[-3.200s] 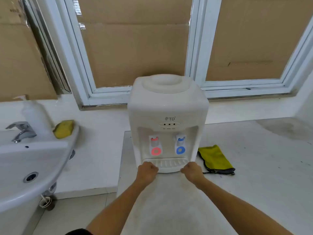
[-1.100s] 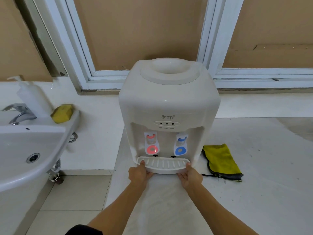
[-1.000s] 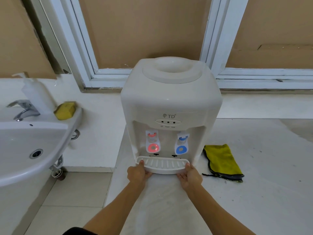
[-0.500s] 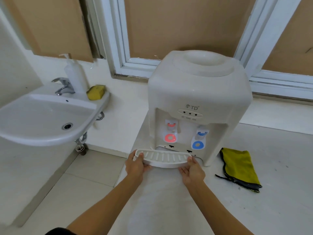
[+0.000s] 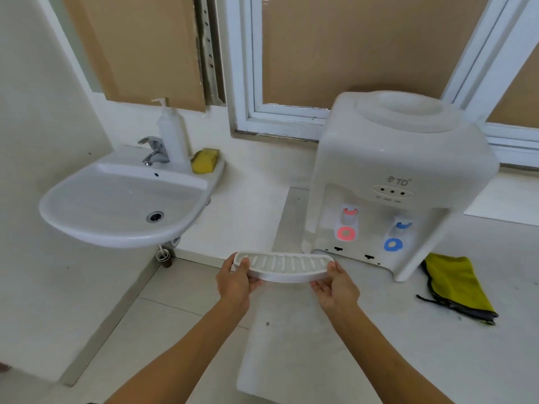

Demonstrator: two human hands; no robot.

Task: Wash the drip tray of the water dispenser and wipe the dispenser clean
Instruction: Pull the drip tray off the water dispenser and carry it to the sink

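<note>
The white slotted drip tray is off the dispenser and held level in the air, left of the dispenser's base. My left hand grips its left end and my right hand grips its right end. The white water dispenser stands on the counter at the right, with a red tap and a blue tap; its tray slot is bare.
A white wall sink with a chrome faucet hangs at the left. A soap pump bottle and a yellow sponge sit on its rim. A yellow cloth lies right of the dispenser. The counter edge drops to tiled floor.
The tray has come out of the dispenser and moved left in both hands, away from the base. My view has turned left, so the sink now shows fully.
</note>
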